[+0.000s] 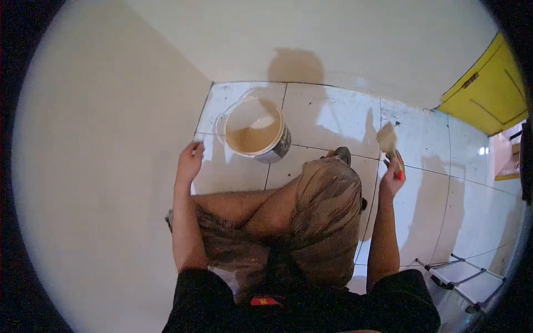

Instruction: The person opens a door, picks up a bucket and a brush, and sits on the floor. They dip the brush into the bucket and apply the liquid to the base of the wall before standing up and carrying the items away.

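My right hand (392,178) is closed around the handle of a paintbrush (387,139). Its wide pale bristles point up and away from me, and a red handle end shows below my fingers. To the left, my left hand (190,162) hangs beside the wall with its fingers curled in; no object shows in it. Just right of that hand, a white paint bucket (282,145) stands on the floor. Inside is something pale, its level hard to judge. The bucket's handle loop lies toward its left side, apart from my fingers.
I sit on a white tiled floor (327,119) close to a corner of two pale walls (100,139). A yellow door (488,83) is at the upper right. A metal-framed step ladder (466,280) is low on the right. My bent legs lie between my hands.
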A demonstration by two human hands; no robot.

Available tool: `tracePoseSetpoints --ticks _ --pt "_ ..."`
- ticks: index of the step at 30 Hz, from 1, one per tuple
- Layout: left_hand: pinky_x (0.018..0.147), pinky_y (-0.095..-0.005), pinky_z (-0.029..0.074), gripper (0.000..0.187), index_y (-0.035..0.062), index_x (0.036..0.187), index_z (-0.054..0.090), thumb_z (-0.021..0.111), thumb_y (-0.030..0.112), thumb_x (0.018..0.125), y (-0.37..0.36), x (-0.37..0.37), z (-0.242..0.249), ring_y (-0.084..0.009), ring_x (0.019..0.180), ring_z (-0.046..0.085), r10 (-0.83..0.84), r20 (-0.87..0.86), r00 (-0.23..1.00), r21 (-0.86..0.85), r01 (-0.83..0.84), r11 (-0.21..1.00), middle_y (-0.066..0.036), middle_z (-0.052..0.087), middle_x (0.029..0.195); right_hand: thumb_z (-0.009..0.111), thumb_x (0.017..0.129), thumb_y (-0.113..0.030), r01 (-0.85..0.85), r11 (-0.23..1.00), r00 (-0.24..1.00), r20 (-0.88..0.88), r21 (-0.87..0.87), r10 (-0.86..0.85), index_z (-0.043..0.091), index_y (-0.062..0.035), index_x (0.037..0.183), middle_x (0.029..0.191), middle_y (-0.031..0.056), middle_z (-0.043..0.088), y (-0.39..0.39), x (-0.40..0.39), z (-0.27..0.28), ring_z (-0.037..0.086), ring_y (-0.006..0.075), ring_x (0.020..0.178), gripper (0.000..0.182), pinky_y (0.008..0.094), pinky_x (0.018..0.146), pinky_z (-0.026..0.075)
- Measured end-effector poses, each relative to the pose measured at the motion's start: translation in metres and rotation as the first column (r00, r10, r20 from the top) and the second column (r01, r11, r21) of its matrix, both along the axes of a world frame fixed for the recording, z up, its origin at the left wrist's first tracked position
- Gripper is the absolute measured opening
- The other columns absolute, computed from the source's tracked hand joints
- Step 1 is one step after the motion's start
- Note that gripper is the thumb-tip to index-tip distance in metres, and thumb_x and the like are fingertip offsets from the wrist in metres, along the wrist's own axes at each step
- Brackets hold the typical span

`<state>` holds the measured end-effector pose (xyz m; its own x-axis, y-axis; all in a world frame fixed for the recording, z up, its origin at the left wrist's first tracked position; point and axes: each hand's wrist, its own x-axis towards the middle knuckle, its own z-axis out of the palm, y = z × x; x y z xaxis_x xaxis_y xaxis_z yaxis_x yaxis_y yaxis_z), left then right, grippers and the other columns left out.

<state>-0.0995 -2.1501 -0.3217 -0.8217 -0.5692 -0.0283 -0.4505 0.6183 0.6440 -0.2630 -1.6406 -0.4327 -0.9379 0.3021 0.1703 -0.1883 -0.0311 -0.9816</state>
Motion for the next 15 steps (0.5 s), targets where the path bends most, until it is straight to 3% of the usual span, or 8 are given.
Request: tracePoseSetpoints --ticks 2,4,5,7,9,11,13,15 --pt "0.067 -0.0294 0.05 0.035 -0.0029 0.107 0.055 0.049 0.026 0.089 0.011 -0.026 0.004 -0.0189 0.077 0.059 0.096 -0.092 0.991 -0.005 -0.097 0.995 -0.013 0.061 0.089 0.046 0.091 -0.013 0.015 0.999 1.0 0.008 0.029 -0.015 0.049 0.0063 0.116 0.105 0.017 0.059 0.018 0.023 0.009 0.058 0.0205 0.095 0.032 0.0313 0.079 0.049" --pt "0.064 -0.0308 0.05 0.038 -0.0033 0.106 0.055 0.049 0.03 0.088 -0.022 -0.041 -0.044 -0.0196 0.078 0.059 0.04 -0.181 0.983 -0.079 -0.055 0.995 -0.013 0.061 0.09 0.045 0.092 -0.017 0.071 0.994 0.997 0.016 0.083 -0.072 0.049 0.0058 0.116 0.105 0.0167 0.059 0.026 0.045 0.027 0.058 0.0207 0.094 0.034 0.0319 0.075 0.05" --pt "0.064 -0.0308 0.05 0.038 -0.0033 0.106 0.055 0.049 0.03 0.088 -0.016 -0.038 -0.039 -0.0196 0.078 0.059 0.051 -0.193 0.98 -0.063 -0.064 0.996 -0.013 0.061 0.09 0.046 0.091 -0.018 0.078 0.995 0.997 0.006 0.066 -0.079 0.05 0.0057 0.116 0.105 0.0164 0.059 0.026 0.054 0.039 0.058 0.0207 0.094 0.034 0.0321 0.075 0.05" --pt "0.06 -0.0285 0.045 0.039 0.0005 0.103 0.058 0.052 0.034 0.085 0.005 -0.04 -0.034 -0.0156 0.069 0.057 0.154 -0.053 0.987 0.264 -0.134 0.955 -0.011 0.061 0.084 0.047 0.091 -0.021 0.122 0.992 0.992 0.015 0.036 -0.123 0.051 0.0049 0.114 0.105 0.0156 0.059 0.016 0.065 0.064 0.058 0.021 0.095 0.035 0.0327 0.075 0.051" --pt "0.061 -0.0271 0.045 0.041 0.0024 0.103 0.058 0.052 0.039 0.085 0.015 -0.034 -0.039 -0.0143 0.072 0.055 0.233 -0.008 0.972 0.606 -0.181 0.775 -0.007 0.058 0.089 0.045 0.092 -0.021 0.082 0.995 0.996 -0.031 0.05 -0.08 0.05 0.0044 0.116 0.106 0.0158 0.058 -0.008 0.072 0.09 0.058 0.0224 0.097 0.035 0.0334 0.076 0.05" --pt "0.061 -0.0251 0.043 0.039 0.0052 0.101 0.059 0.053 0.039 0.084 0.019 -0.033 -0.04 -0.0123 0.07 0.052 0.215 -0.058 0.975 0.74 -0.103 0.665 -0.004 0.056 0.087 0.042 0.093 -0.021 -0.005 0.999 0.996 -0.087 0.04 0.008 0.048 0.004 0.117 0.108 0.0159 0.058 -0.042 0.074 0.106 0.058 0.0239 0.099 0.035 0.0349 0.077 0.05" --pt "0.061 -0.026 0.043 0.04 0.0052 0.101 0.059 0.055 0.04 0.083 0.023 -0.032 -0.035 -0.0124 0.071 0.051 0.207 -0.158 0.966 0.765 -0.013 0.644 -0.003 0.055 0.087 0.044 0.092 -0.021 -0.095 0.995 0.986 -0.138 0.016 0.096 0.05 0.0048 0.115 0.107 0.016 0.058 -0.092 0.072 0.121 0.059 0.0233 0.096 0.035 0.0341 0.073 0.051" --pt "0.061 -0.026 0.043 0.04 0.0048 0.1 0.059 0.056 0.041 0.083 0.023 -0.036 -0.037 -0.0118 0.07 0.051 0.218 -0.123 0.968 0.814 -0.027 0.58 -0.003 0.055 0.087 0.047 0.091 -0.021 -0.168 0.986 0.971 -0.173 0.007 0.167 0.051 0.0055 0.113 0.106 0.0158 0.058 -0.136 0.076 0.138 0.059 0.0228 0.093 0.035 0.0336 0.072 0.052"
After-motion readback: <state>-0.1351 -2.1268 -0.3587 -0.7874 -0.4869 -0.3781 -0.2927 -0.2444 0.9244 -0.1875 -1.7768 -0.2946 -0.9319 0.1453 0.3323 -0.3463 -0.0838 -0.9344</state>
